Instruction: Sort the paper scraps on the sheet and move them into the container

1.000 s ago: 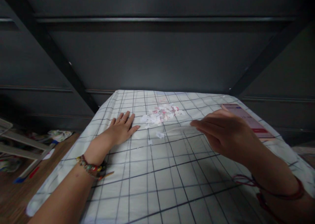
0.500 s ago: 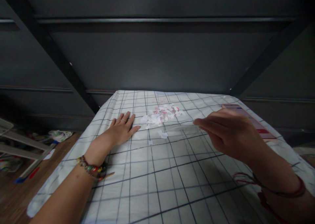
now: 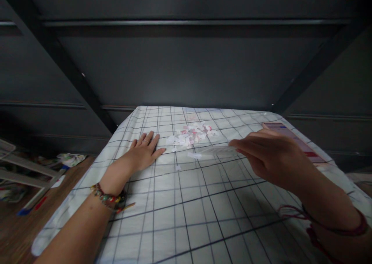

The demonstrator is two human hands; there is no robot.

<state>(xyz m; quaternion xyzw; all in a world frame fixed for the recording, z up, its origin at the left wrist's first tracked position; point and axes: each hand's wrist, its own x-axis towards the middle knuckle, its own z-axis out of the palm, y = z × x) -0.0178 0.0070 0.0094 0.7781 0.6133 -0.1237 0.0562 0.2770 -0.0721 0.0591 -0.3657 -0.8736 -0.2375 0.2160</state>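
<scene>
My left hand (image 3: 143, 153) lies flat on the checked cloth (image 3: 174, 217), fingers spread, just left of a heap of torn paper scraps (image 3: 188, 135). It holds nothing. Over the cloth on the right, my right hand (image 3: 269, 157) pinches one end of a thin, see-through whitish strip (image 3: 219, 151). Its exact kind is too blurred to tell. The strip points left, in front of the heap, and its far end is at a loose paper scrap (image 3: 194, 155). Another small scrap (image 3: 178, 168) lies apart, closer to me.
A phone (image 3: 302, 144) with a lit screen lies on the cloth behind my right hand, partly hidden by it. Dark panels (image 3: 186, 70) rise behind the far edge. At the left, a white frame (image 3: 37, 179) stands on the wooden floor.
The strip has tilted so more of its streaked face shows, and its far end now overlaps the loose scrap. My right hand has shifted only slightly. My left hand has stayed in place.
</scene>
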